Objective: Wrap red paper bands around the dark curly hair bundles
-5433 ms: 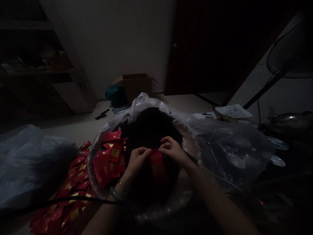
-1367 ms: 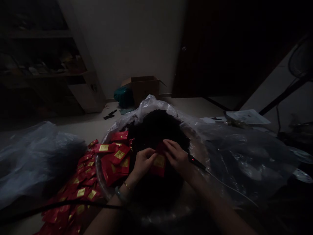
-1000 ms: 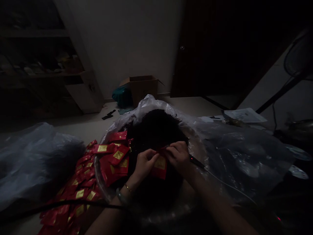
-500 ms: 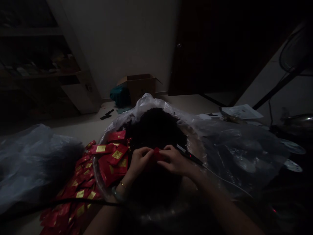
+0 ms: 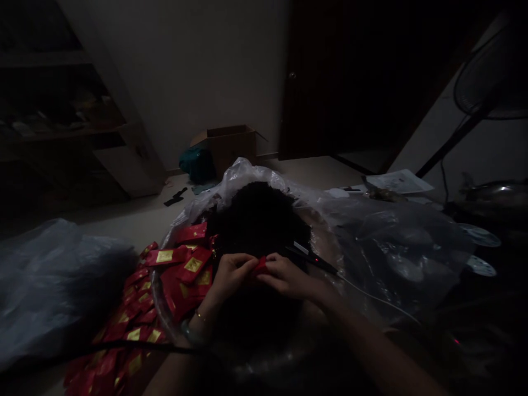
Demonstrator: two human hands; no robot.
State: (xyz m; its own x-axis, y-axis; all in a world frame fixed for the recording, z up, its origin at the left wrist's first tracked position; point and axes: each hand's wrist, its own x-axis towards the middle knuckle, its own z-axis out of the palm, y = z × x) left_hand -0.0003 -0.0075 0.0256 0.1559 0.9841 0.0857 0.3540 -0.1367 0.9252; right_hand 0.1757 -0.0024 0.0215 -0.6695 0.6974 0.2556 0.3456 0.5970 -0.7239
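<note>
A small red packet (image 5: 260,266) is pinched between both hands over a dark loose heap (image 5: 258,214). My left hand (image 5: 231,272) closes on its left side, thumb against fingers. My right hand (image 5: 287,275) grips the right side with bent fingers. Much of the packet is hidden behind the fingers. Just right of my right hand lies a black hand-held tool (image 5: 317,259) with a pale tip, a red light and a white cord. Left of my left hand, several red packets with gold labels (image 5: 193,265) overlap on the rim of the plastic-lined round container (image 5: 159,300).
More red packets (image 5: 132,335) spill down the left side. A clouded plastic bag (image 5: 53,286) lies far left, and clear plastic sheeting (image 5: 396,242) spreads right. Behind stand an open cardboard box (image 5: 231,146) and a teal bag (image 5: 197,164). A fan (image 5: 490,82) rises at right. The room is dim.
Both hands have stayed together on the red packet, with the fingers drawn in closer around it. The whole view has shifted slightly, so the surroundings appear further left.
</note>
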